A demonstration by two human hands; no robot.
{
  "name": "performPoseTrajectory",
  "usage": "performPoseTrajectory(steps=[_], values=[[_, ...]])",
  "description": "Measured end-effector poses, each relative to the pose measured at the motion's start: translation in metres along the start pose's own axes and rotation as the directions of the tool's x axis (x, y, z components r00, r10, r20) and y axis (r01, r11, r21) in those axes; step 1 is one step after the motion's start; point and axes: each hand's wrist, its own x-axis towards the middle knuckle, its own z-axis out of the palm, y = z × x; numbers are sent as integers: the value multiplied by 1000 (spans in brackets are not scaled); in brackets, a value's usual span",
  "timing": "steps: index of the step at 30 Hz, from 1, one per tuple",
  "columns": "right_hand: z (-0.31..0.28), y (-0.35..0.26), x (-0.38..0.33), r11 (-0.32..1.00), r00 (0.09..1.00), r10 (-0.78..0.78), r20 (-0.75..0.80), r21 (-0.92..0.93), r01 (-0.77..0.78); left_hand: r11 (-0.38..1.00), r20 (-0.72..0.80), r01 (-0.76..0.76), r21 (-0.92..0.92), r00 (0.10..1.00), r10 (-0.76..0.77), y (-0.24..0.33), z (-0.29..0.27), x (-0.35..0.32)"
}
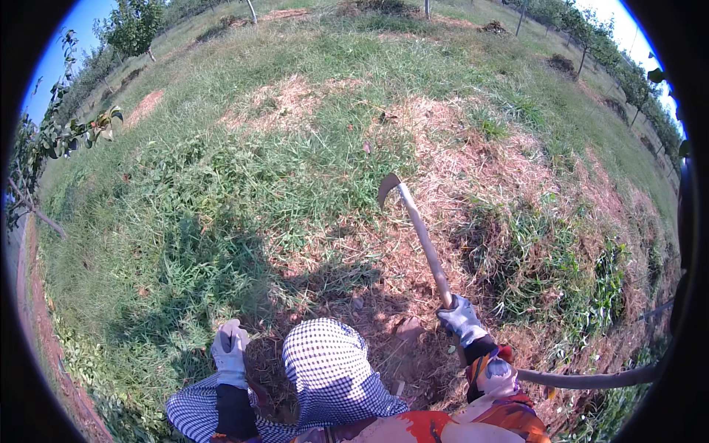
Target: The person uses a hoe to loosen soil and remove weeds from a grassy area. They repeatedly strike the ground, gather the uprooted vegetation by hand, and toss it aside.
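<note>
Left of the checked knee (325, 345), grass (159, 244) stands, seemingly uncut; left hand (230, 348) there too, fingers curled, can't tell if holding anything. Ahead-right of the knee, the sickle (424, 238), right hand (462, 322) wrapped round its handle; farther right, straw (480, 166) looks cut.
</note>
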Motion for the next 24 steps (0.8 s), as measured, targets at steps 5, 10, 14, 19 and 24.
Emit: performPoseTrajectory(steps=[5,10,14,19,24], values=[[69,-35,39,776,882,-331,336,-434,457,971,-55,-92,219,993,106,93,-63,33],[147,-97,42,501,774,-336,537,-593,630,764,-47,-349,542,896,442,63,-103,64],[145,-85,69,387,824,-338,455,-731,563,920,-198,-91,381,964,177,18,-117,80],[8,-5,57,442,969,-212,127,-872,211,806,-262,-258,533,855,447,39,-114,60],[-107,88,12,634,951,-28,-308,-741,-221,981,-230,-27,191,971,72,67,-123,45]])
